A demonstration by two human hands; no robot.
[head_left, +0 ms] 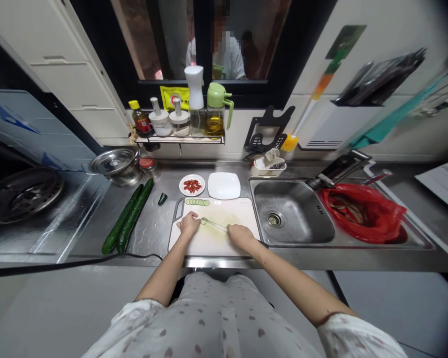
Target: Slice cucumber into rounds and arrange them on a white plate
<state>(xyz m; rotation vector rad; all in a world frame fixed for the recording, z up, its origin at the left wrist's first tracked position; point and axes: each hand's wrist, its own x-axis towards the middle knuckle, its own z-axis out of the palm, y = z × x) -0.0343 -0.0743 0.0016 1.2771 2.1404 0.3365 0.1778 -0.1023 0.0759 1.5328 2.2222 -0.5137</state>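
Note:
On the white cutting board, my right hand is closed round a knife, its thin blade pointing left across the board. Most of the handle is hidden in my fist. My left hand rests on the board's left part, fingers drawn together. At its fingertips, by the blade's tip, is a thin cucumber slice. A row of overlapping cucumber slices lies along the board's upper left edge. Left of the board are two whole cucumbers and a short cucumber end.
Behind the board stand a plate of chopped red pieces and a white plate. To the right is the sink with a red plastic bag. A lidded pot and a stove are left. A seasoning shelf hangs behind.

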